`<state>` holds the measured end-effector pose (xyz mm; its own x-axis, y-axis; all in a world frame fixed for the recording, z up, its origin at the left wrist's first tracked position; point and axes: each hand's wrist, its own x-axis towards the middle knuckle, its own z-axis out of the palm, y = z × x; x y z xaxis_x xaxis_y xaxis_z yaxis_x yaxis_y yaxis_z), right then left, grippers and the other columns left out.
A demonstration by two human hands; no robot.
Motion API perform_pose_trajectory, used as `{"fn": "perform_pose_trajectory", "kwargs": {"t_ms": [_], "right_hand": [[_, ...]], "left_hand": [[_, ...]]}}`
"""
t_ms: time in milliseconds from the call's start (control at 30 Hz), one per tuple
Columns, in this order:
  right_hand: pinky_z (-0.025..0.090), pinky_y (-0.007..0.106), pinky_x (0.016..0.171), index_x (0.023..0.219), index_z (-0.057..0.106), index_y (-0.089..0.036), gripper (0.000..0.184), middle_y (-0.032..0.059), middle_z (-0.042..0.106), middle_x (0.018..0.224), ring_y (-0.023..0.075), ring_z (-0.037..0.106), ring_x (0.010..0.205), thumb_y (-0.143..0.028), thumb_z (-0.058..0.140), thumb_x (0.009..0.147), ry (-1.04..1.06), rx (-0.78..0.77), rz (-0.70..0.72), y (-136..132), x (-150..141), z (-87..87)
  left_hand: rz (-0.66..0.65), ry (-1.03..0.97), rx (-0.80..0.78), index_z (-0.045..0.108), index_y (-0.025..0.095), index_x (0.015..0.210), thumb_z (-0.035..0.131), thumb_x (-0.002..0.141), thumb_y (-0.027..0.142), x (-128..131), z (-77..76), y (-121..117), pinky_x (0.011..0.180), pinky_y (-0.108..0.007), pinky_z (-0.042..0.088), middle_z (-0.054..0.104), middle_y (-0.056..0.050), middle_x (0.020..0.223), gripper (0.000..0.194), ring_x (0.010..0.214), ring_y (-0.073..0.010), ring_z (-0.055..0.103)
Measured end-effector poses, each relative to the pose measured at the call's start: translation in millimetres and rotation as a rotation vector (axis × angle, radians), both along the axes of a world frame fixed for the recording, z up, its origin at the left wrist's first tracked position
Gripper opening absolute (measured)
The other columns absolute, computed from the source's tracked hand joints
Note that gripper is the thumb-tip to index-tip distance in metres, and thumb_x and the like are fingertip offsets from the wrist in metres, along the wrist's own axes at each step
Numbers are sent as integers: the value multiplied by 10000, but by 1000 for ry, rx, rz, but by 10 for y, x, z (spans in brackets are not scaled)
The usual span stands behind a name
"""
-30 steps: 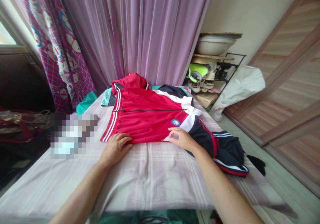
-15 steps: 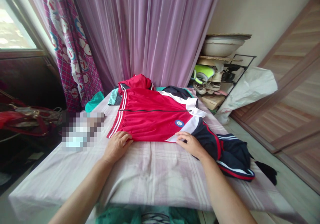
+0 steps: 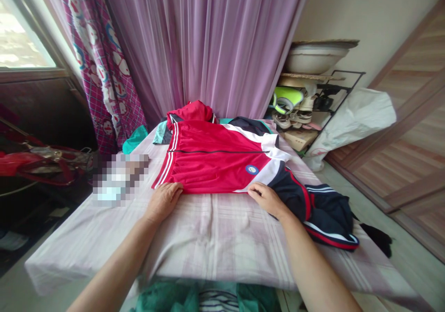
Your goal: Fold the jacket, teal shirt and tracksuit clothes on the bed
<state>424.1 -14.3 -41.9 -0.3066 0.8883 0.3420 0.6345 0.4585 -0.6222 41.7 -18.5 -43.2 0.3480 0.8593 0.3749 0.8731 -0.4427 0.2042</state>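
A red track jacket with white and navy panels lies flat, zipped, on the table, its collar to the right. Its striped hem points left, and a round blue-and-white badge shows on the chest. At the near edge by the hem, my left hand is closed on the fabric, fingers curled together. My right hand pinches the same near edge by the white panel below the badge. The navy sleeve lies folded loosely to the right of that hand. Both thumbs are partly hidden.
More clothing, including a red garment, lies at the table's far edge before a purple curtain. A checked cloth covers the table. A shoe rack with a basin stands back right. A blurred patch hides something at left.
The view has shifted slightly, so everything appears a little further right. My right fingers have drawn closer together on the jacket's edge. My left hand and the jacket stay nearly in place.
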Motion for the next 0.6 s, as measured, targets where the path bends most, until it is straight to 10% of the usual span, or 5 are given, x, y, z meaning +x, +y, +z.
{"fn": "perform_pose_trajectory", "kwargs": {"t_ms": [367,600], "right_hand": [[469,322,807,663,569,-234,190,33,669,828,187,600,839,-201,495,835,-209,59,76,25,34,-11],[452,297,765,696,650,-232,199,35,692,831,184,631,813,-243,527,852,-406,30,-6,-17,-39,129]], "left_hand": [[-128,-74,-14,687,224,897,545,918,339,-26,20,-19,808,-355,504,722,-58,877,184,851,-201,655],[-108,40,-44,669,204,733,415,979,427,-28,130,2,707,-315,477,658,-50,718,418,722,-176,614]]}}
